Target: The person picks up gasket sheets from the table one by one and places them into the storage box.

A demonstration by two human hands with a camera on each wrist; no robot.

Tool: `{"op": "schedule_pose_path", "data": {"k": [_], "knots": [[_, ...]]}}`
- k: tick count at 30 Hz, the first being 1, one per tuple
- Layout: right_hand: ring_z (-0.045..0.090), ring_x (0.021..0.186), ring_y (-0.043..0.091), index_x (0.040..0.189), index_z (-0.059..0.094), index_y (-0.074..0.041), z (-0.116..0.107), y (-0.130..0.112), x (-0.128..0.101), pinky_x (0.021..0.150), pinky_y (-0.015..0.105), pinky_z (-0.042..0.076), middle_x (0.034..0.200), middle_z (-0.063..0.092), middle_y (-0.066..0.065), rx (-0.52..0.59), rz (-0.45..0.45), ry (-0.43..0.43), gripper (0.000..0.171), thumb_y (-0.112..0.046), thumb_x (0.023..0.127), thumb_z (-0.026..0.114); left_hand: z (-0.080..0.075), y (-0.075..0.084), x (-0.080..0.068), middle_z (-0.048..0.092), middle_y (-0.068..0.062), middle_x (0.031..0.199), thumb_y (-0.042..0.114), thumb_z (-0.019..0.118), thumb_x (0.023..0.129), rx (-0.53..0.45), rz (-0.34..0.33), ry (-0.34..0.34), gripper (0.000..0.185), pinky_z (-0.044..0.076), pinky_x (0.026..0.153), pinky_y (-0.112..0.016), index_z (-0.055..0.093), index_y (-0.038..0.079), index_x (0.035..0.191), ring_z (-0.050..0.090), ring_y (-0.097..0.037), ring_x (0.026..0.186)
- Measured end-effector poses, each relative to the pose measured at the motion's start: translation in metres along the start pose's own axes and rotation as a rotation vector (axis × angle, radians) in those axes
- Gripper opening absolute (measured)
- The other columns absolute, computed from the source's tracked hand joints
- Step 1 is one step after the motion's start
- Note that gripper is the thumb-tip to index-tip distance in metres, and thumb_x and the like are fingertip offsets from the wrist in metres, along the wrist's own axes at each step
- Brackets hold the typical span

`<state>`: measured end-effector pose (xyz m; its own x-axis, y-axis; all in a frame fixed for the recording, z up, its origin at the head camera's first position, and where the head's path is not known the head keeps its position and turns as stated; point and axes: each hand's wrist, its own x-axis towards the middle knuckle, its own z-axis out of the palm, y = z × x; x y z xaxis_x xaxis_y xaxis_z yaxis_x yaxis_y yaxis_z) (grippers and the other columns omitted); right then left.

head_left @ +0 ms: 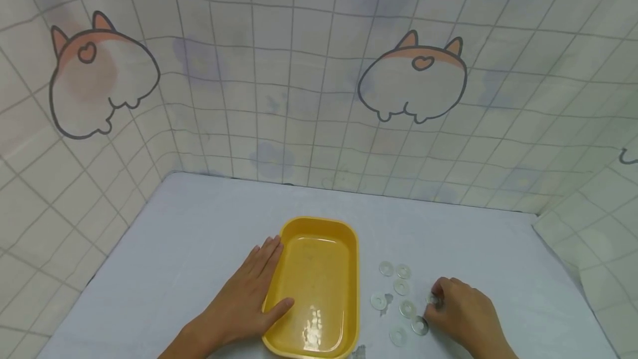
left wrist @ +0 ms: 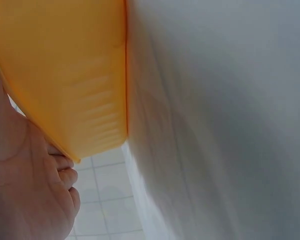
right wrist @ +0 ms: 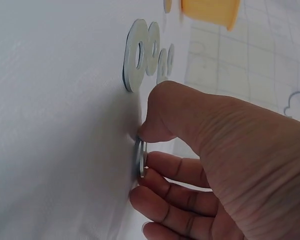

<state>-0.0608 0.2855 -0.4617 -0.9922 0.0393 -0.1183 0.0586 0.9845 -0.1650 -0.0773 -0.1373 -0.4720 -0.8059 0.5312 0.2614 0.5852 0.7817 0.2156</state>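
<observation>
A yellow rectangular tray [head_left: 353, 292] lies on the table, its floor bare. My left hand [head_left: 247, 292] rests along its left rim, fingers extended on the outer side and thumb reaching over the inner edge. The left wrist view has the palm [left wrist: 25, 180] against the rim. To the tray's right, my right hand [head_left: 466, 312] pinches a flat metal washer [right wrist: 142, 157] between thumb and fingers, low at the table surface. Several more washers [head_left: 407, 308] lie loose between the tray and that hand; one darker washer [head_left: 420, 325] is just beside the right thumb.
A white cloth [head_left: 209, 220] covers the table. Grid-patterned curtains [head_left: 319, 71] with cartoon animal prints stand along the back and both sides. Small grey patches [head_left: 359, 352] mark the cloth near the tray's lower right corner.
</observation>
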Motion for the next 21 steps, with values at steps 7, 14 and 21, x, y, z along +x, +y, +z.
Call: {"op": "schedule_pose_path", "data": {"k": [7, 14, 21], "knots": [[0.054, 0.065, 0.014, 0.088, 0.074, -0.007, 0.0016, -0.0028, -0.0033, 0.063, 0.036, 0.054, 0.077, 0.068, 0.000, -0.016, -0.039, 0.066, 0.022, -0.022, 0.073, 0.082, 0.0001, -0.0009, 0.0002, 0.025, -0.016, 0.176, 0.061, 0.056, 0.102, -0.007, -0.006, -0.012, 0.096, -0.011, 0.135, -0.020, 0.024, -0.002, 0.167, 0.027, -0.032, 0.164], [0.054, 0.065, 0.014, 0.088, 0.074, -0.007, 0.0016, -0.0040, -0.0036, 0.065, 0.037, 0.055, 0.077, 0.068, 0.001, -0.007, -0.037, 0.075, 0.022, -0.020, 0.073, 0.081, 0.0007, 0.0004, 0.0008, 0.025, -0.017, 0.176, 0.061, 0.056, 0.102, -0.042, -0.013, 0.002, 0.096, -0.010, 0.134, -0.019, 0.025, -0.003, 0.166, 0.028, -0.034, 0.164], [0.059, 0.070, 0.015, 0.091, 0.076, -0.009, -0.0001, 0.0020, -0.0023, 0.072, 0.044, 0.059, 0.080, 0.070, -0.001, 0.020, -0.050, 0.064, 0.023, -0.024, 0.075, 0.082, 0.0014, 0.0001, 0.0021, 0.025, -0.017, 0.176, 0.060, 0.056, 0.102, -0.027, -0.009, 0.015, 0.095, -0.009, 0.135, -0.020, 0.025, -0.003, 0.166, 0.029, -0.033, 0.163]]}}
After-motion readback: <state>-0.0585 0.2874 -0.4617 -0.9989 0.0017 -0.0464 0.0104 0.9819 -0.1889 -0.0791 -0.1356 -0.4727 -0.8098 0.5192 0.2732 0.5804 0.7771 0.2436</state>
